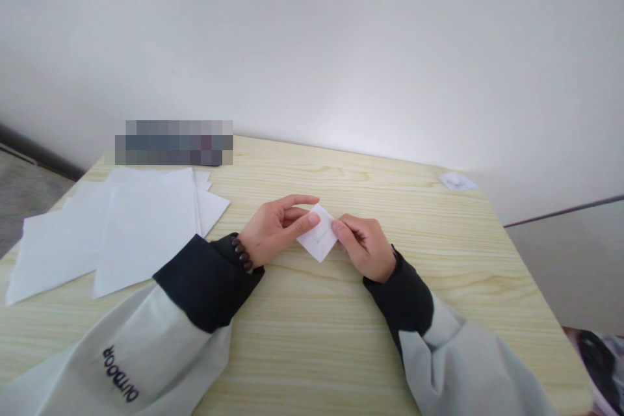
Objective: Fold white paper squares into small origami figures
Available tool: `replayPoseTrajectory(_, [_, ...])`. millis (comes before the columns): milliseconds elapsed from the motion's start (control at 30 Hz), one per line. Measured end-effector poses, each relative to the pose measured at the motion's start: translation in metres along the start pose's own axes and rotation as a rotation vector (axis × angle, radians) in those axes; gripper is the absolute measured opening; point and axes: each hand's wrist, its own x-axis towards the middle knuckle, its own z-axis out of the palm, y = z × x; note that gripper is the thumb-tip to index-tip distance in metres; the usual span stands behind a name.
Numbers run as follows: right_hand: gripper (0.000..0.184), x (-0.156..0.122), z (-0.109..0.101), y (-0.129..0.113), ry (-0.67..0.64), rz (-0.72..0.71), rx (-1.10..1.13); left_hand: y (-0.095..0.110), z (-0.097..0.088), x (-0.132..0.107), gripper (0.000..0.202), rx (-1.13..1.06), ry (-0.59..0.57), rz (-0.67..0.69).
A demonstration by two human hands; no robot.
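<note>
A small folded white paper square [319, 237] is held just above the light wooden table [312, 338], near its middle. My left hand [275, 229] pinches its left corner with thumb and fingers, index finger stretched over the top. My right hand [363, 244] pinches the right corner between thumb and curled fingers. A dark bead bracelet [242, 253] sits on my left wrist. Both sleeves are black at the cuff and pale grey further up.
Several loose white paper sheets [117, 227] lie spread over the table's left part. A small folded white paper piece [457, 181] rests at the far right corner. A white wall stands right behind the table. A blurred patch covers something at the far left edge.
</note>
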Motion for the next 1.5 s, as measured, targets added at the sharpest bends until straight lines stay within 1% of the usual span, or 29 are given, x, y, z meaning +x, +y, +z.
replayPoseTrajectory(33, [0.036, -0.0003, 0.0003, -0.0004, 0.023, 0.007, 0.006, -0.0002, -0.0003, -0.0003, 0.06, -0.021, -0.035, 0.005])
replayPoseTrajectory(67, [0.035, -0.0006, 0.0006, -0.0006, 0.04, 0.01, 0.006, -0.0003, -0.0007, -0.0007, 0.062, -0.022, -0.069, 0.005])
replayPoseTrajectory(100, [0.035, -0.0009, 0.0009, -0.0008, 0.052, 0.008, -0.002, -0.0002, -0.0011, -0.0011, 0.059, -0.001, -0.097, -0.001])
replayPoseTrajectory(167, [0.034, -0.001, 0.0017, -0.0007, 0.065, 0.0, -0.029, 0.0005, -0.0018, -0.0017, 0.043, 0.078, -0.135, -0.026])
replayPoseTrajectory(233, [0.034, -0.0009, 0.0024, -0.0006, 0.071, -0.015, -0.06, 0.0016, -0.0022, -0.0019, 0.028, 0.135, -0.138, -0.055])
replayPoseTrajectory(300, [0.034, -0.0006, 0.0029, -0.0007, 0.071, -0.036, -0.09, 0.0026, -0.0023, -0.0017, 0.022, 0.146, -0.135, -0.068])
replayPoseTrajectory(367, [0.034, -0.0005, 0.0032, -0.0008, 0.066, -0.057, -0.109, 0.0035, -0.0025, -0.0013, 0.02, 0.142, -0.142, -0.068])
replayPoseTrajectory(467, [0.033, -0.0006, 0.0032, -0.0006, 0.06, -0.066, -0.108, 0.0047, -0.0028, -0.001, 0.02, 0.14, -0.163, -0.069])
replayPoseTrajectory(633, [0.034, -0.0007, 0.0026, 0.0008, 0.053, -0.034, -0.06, 0.0044, -0.003, -0.0009, 0.024, 0.16, -0.176, -0.08])
replayPoseTrajectory(700, [0.034, -0.0008, 0.0023, 0.0011, 0.061, -0.006, -0.027, 0.0028, -0.0031, -0.0006, 0.031, 0.147, -0.181, -0.063])
replayPoseTrajectory(767, [0.034, -0.0011, 0.0019, 0.0013, 0.067, 0.019, 0.0, 0.0005, -0.0036, 0.0, 0.041, 0.114, -0.206, -0.032])
replayPoseTrajectory(833, [0.034, -0.0014, 0.0017, 0.0012, 0.067, 0.025, 0.01, -0.0015, -0.0045, 0.0006, 0.047, 0.091, -0.232, -0.008])
replayPoseTrajectory(1033, [0.034, -0.0017, 0.0014, 0.0006, 0.061, 0.009, 0.003, -0.001, -0.006, 0.0011, 0.046, 0.071, -0.251, -0.015])
replayPoseTrajectory(1200, [0.035, -0.0024, 0.0018, 0.003, 0.099, 0.032, 0.026, 0.0012, -0.0048, -0.0004, 0.05, 0.043, -0.24, -0.029])
replayPoseTrajectory(1367, [0.035, -0.0035, 0.0029, 0.004, 0.127, 0.025, 0.017, -0.001, -0.0058, -0.0006, 0.044, 0.013, -0.233, -0.021])
replayPoseTrajectory(1500, [0.033, -0.0025, 0.0038, 0.004, 0.129, 0.003, -0.017, 0.0, -0.0057, -0.0002, 0.041, 0.029, -0.195, -0.014])
